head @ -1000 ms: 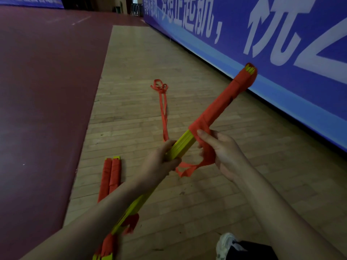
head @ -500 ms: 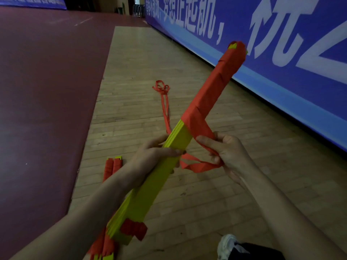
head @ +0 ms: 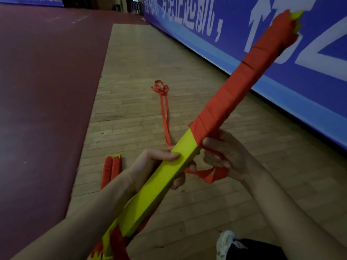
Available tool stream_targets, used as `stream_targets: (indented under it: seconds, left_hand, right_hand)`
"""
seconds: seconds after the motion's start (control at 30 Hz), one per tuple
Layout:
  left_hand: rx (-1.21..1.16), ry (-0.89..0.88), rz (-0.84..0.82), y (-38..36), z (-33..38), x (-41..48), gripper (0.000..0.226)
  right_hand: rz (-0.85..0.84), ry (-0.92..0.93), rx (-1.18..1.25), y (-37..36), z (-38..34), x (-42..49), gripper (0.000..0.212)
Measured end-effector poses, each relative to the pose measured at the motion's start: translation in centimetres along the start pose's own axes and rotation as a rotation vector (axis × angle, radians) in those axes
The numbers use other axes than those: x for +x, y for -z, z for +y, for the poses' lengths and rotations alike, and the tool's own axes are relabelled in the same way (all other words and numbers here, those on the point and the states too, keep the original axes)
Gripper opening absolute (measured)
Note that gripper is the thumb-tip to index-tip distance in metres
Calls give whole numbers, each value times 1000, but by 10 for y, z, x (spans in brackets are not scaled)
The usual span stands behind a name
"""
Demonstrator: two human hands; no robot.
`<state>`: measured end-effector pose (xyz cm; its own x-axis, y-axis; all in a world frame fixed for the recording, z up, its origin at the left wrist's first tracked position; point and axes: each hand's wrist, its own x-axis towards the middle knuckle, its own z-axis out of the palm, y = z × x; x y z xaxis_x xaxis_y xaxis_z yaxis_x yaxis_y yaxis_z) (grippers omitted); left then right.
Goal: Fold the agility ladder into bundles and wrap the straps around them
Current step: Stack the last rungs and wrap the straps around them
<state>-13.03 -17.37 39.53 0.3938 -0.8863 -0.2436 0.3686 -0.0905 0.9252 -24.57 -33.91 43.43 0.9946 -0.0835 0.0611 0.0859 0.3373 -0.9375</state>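
Where the ladder bundle (head: 169, 177) is sitting: it's hanging in mid-air in front of the person, slanting up from lower left toward the blue banner (head: 206, 44), well off the wooden floor (head: 150, 53).
Bundle: yellow rungs are lying stacked flat together. The upper half is showing orange wrapping (head: 244, 85), turn upon turn, and the lower half is showing bare yellow. Yellow tips are poking out at the far top end.
Left hand (head: 150, 166): it's gripping the bare yellow stretch, thumb lying across the top face, fingers curling round underneath.
Right hand (head: 225, 156): it's working right at the lower edge of the wrapping, thumb pressing against the last orange turn, fingers pinching the strap (head: 208, 175).
Strap: a loose loop is drooping just below the right hand. A longer run (head: 165, 109) is trailing away across the boards and ending in a small tangle.
Finished bundles (head: 111, 169): two orange-wrapped ones are lying side by side on the floor, just beside the edge of the dark red mat (head: 47, 91). Their near ends are hiding behind the left forearm.
Shoe (head: 224, 243): a white one is peeking in at the bottom edge.
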Motion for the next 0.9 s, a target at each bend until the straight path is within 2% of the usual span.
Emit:
stream_targets:
  seconds: [0.03,0.07,0.1,0.17,0.27,0.37,0.5,0.6,0.7,0.77,0.9]
  left_hand:
    - [28,-25,8,2,-2,2,67]
    - [36,-36,4,2,-2,3,66]
    - [43,-36,5,3,-2,5,66]
    - [92,-11,11,7,0,10,68]
    - [212,-1,27,1,5,11,62]
    - [385,-100,86,-9,4,9,46]
    - [528,-164,182,-14,0,7,53]
    - [858,-332,281,-18,-7,8,48]
    - [1181,-495,390,-19,-16,7,46]
    - [1202,-491,382,-20,-19,6,41]
    - [1007,-379,350,-19,-16,9,38]
  right_hand:
    - [59,12,-3,-2,-1,0,14]
    - [118,18,8,-2,-2,0,4]
    - [178,17,2,-3,-2,0,10]
    - [292,-5,-44,-3,0,2,5]
    - [430,-44,-63,2,3,7,20]
    - [506,-53,-74,5,6,12,25]
    - [577,-58,-57,6,9,15,26]
    - [627,-44,-43,6,10,18,19]
    - [673,-59,-66,4,11,20,21]
    - [681,-77,-107,5,11,21,23]
    - [634,-127,-185,2,9,19,22]
